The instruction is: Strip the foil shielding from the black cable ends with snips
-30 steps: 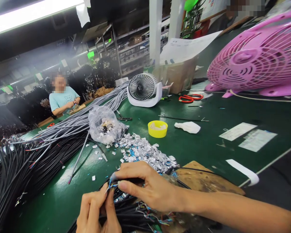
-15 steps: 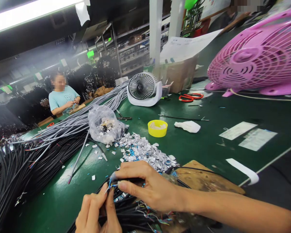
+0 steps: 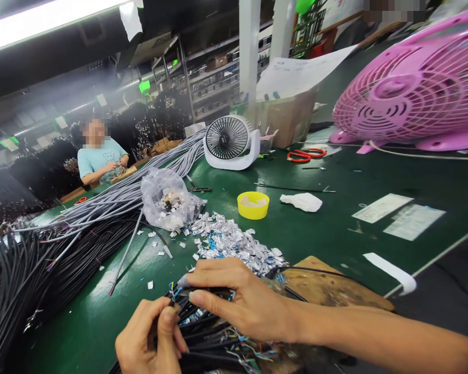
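Observation:
My left hand (image 3: 150,335) is closed, its thumb and forefinger pinching the end of a black cable (image 3: 172,303). Thin blue, yellow and white wires (image 3: 173,289) fan out from that end. Beside them is my right hand (image 3: 234,298), thumb and forefinger closed together, with a grey covering on the forefinger's tip. Something dark and narrow shows between those fingers, but I cannot make out what it is. Below both hands lies a bundle of black cables (image 3: 203,332) with bared coloured wire ends (image 3: 253,353).
Silver foil scraps (image 3: 234,244) lie heaped beyond my hands, near a plastic bag (image 3: 166,200) and a yellow dish (image 3: 252,205). Grey cables (image 3: 120,192) and black cables (image 3: 81,265) cover the left. Behind are a white fan (image 3: 231,143), red-handled scissors (image 3: 306,155), a pink fan (image 3: 405,98) and a seated co-worker (image 3: 103,156).
My left hand has shifted its grip down from the wires to the cable end, its thumb now bent over it. The wires stand freer and more upright. My right hand has hardly moved.

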`<state>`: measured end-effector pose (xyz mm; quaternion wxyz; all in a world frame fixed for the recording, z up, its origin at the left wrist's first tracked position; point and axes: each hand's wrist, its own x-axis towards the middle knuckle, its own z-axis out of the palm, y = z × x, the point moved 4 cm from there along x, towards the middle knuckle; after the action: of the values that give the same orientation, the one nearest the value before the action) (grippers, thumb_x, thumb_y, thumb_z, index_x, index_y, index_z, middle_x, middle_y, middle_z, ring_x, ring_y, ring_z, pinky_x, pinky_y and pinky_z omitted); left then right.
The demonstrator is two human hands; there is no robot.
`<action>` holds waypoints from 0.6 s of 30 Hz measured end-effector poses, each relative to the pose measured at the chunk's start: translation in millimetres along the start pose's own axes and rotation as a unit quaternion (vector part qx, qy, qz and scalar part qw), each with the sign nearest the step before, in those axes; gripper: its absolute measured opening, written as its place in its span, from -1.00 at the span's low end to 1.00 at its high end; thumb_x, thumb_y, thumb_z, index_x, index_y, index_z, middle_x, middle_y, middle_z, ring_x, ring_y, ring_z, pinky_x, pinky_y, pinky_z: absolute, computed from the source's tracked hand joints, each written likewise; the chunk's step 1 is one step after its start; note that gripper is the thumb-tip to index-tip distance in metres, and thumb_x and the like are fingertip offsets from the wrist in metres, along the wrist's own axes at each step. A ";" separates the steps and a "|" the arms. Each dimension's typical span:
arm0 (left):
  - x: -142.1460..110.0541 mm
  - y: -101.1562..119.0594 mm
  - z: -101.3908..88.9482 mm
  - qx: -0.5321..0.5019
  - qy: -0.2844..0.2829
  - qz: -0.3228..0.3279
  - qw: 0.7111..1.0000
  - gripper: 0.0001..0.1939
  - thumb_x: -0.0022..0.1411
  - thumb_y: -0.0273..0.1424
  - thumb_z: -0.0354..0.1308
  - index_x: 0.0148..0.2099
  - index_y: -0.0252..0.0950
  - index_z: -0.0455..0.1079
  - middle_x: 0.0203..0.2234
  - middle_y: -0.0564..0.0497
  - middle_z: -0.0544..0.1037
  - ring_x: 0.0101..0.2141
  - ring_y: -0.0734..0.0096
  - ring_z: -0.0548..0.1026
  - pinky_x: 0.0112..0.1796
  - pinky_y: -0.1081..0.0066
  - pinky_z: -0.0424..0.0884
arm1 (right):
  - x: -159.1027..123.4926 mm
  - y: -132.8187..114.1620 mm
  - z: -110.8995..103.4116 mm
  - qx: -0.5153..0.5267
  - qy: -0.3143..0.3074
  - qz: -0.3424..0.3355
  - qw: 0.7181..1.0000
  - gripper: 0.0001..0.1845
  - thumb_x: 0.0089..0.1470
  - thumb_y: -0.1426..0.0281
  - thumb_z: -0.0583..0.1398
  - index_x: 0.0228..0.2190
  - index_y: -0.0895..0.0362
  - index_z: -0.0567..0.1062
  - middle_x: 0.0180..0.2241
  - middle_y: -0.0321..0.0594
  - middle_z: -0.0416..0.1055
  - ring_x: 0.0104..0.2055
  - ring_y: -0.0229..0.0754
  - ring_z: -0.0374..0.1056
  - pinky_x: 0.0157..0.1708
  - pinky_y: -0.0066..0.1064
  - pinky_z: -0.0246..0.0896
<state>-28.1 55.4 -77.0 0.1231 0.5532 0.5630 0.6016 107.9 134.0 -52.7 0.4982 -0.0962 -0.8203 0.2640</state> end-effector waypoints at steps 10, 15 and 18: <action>0.5 -21.1 9.5 -0.160 -0.213 -0.247 0.932 -0.45 0.13 0.06 0.03 -0.62 -0.29 0.08 -0.82 0.21 0.01 -0.85 0.76 -0.02 -0.77 0.60 -0.21 | -2.0 -1.8 0.2 0.001 -0.005 -0.052 0.999 -0.62 0.22 0.35 0.03 -0.47 0.30 0.51 -0.55 -0.19 0.36 -0.51 -0.36 0.19 -0.53 -0.52 0.04; -0.6 -20.5 6.3 -0.166 -0.225 -0.274 0.920 -0.43 0.06 0.12 0.04 -0.62 -0.28 0.11 -0.81 0.20 0.04 -0.84 0.75 -0.07 -0.79 0.58 -0.19 | -0.9 -1.5 0.7 0.031 -0.019 -0.034 0.999 -0.56 0.24 0.30 0.01 -0.51 0.29 0.49 -0.60 -0.24 0.31 -0.54 -0.38 0.15 -0.54 -0.53 0.02; 0.0 -17.7 2.7 -0.139 -0.198 -0.249 0.938 -0.50 0.10 0.04 0.08 -0.55 -0.32 0.24 -0.81 0.17 0.12 -0.83 0.71 0.02 -0.74 0.56 -0.14 | 0.2 2.0 -1.2 0.041 -0.012 0.013 0.999 -0.51 0.20 0.13 0.02 -0.51 0.26 0.45 -0.60 -0.28 0.30 -0.55 -0.40 0.12 -0.56 -0.55 0.01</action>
<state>-34.4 62.8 -92.1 0.4538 0.4805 0.5576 0.5023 108.7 136.2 -53.2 0.4881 -0.0831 -0.8137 0.3047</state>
